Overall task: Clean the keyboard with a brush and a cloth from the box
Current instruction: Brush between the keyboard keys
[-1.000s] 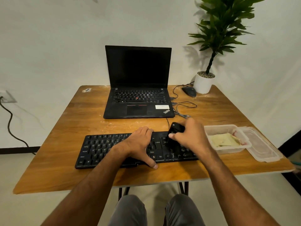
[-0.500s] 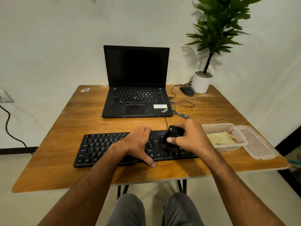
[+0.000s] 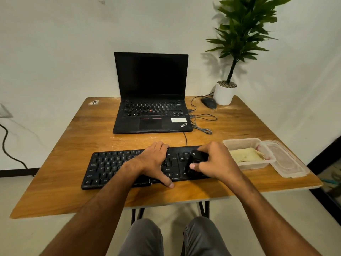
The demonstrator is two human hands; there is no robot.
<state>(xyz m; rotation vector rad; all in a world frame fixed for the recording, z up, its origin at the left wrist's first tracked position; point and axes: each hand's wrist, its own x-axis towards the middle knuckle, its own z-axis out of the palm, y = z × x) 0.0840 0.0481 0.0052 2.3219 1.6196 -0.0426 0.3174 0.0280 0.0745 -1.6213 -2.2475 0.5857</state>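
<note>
The right hand (image 3: 214, 161) grips a black brush (image 3: 196, 162) over the keyboard (image 3: 114, 163) at its 3 o'clock end; its bristles are probably down. The left hand (image 3: 154, 159) presses flat at centre. Sweep short strokes along rows; cloth (image 3: 245, 155) waits in the box (image 3: 258, 164).
</note>
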